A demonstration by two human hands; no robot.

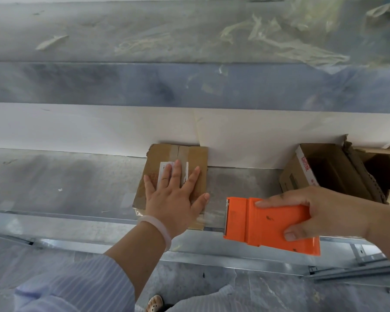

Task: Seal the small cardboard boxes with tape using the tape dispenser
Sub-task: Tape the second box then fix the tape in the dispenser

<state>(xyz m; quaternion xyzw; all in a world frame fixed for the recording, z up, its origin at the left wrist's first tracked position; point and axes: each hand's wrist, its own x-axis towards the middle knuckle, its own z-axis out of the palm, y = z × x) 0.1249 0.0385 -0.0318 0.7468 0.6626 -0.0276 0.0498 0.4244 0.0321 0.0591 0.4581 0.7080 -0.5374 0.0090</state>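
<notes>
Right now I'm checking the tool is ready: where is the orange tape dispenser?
Head view, lower right: the orange tape dispenser is held in the right hand, just right of the small cardboard box under the left hand.

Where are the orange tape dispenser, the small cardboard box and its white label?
orange tape dispenser [273, 224]: head view, middle of its body.
small cardboard box [198, 157]: head view, bare top, far right corner.
white label [163, 168]: head view, its left edge.

Grey metal bench [77, 183], scuffed. Directly on it: one taped small cardboard box [197, 157], one open carton [302, 174] at right, well apart. White sheeting [99, 127] behind, possibly paper.
</notes>
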